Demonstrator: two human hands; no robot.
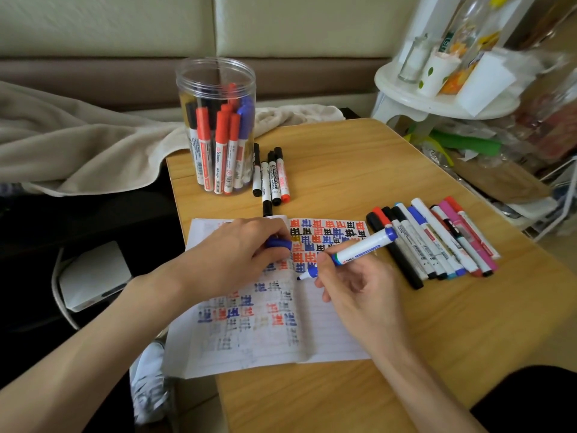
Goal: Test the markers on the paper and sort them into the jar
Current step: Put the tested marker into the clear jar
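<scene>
Over the paper (324,332), the right hand (359,292) grips the blue marker (352,251).

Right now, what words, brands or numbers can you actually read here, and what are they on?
"MARKER": printed along the black-capped marker lying beside the jar; letters before it are blurred.
Repeated handwritten character, perhaps "再": red, blue and black, on the paper.
Labels on the jar's markers, the row of markers and the blue marker in the right hand: too small to read.
</scene>
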